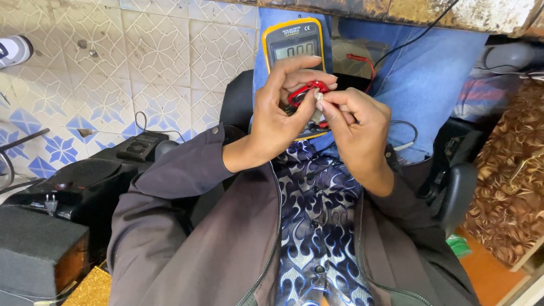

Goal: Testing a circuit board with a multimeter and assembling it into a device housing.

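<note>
A yellow-cased multimeter (294, 48) with a grey display rests on my lap, over blue jeans. My left hand (277, 116) curls around a red test lead (306, 92) just in front of the meter's lower half. My right hand (357, 130) pinches a small silvery round part (319, 96) between thumb and forefinger, right against the red lead. Both hands meet above the meter and hide its dial. A thin red wire (362, 59) and a black wire (413, 39) run off to the right of the meter.
A black speaker box (39, 255) and a black device with a plug (85, 190) stand at the left on patterned floor tiles (158, 62). A small black adapter (141, 147) with a cord lies beside them. A black chair arm (459, 192) and brown patterned fabric (510, 187) are at the right.
</note>
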